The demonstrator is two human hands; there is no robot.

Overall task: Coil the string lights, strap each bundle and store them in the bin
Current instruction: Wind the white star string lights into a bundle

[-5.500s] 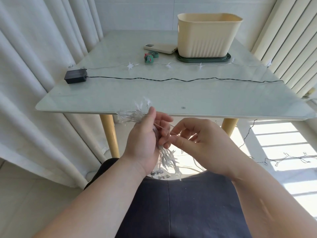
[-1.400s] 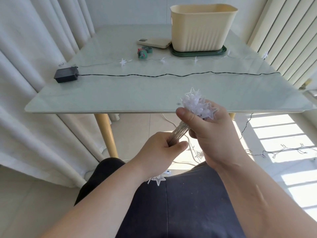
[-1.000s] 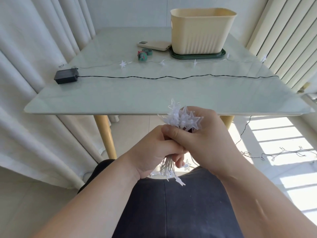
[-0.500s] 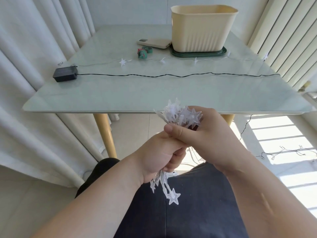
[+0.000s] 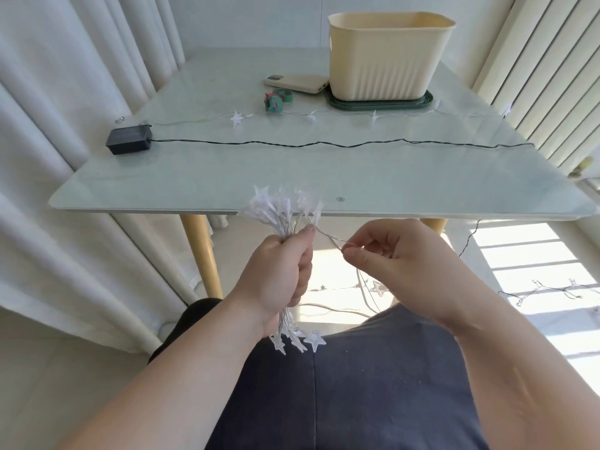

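One glass-topped table (image 5: 227,177) carries one cream bin (image 5: 386,56) at its far side. Two hands work below the near edge. The left hand (image 5: 279,274) grips the middle of the single star-light bundle (image 5: 285,209), with star clusters protruding above and below the fist. The right hand (image 5: 399,254), which half a second earlier closed over the bundle's top, now sits apart to the right, its thumb and forefinger pinching one clear strand (image 5: 328,237) that leads from the bundle. Smaller items on the table are one phone (image 5: 297,82), one black battery box (image 5: 129,139) with one dark wire (image 5: 324,143), two green strap rolls (image 5: 276,100), and a loose strand bearing at least three stars (image 5: 237,118).
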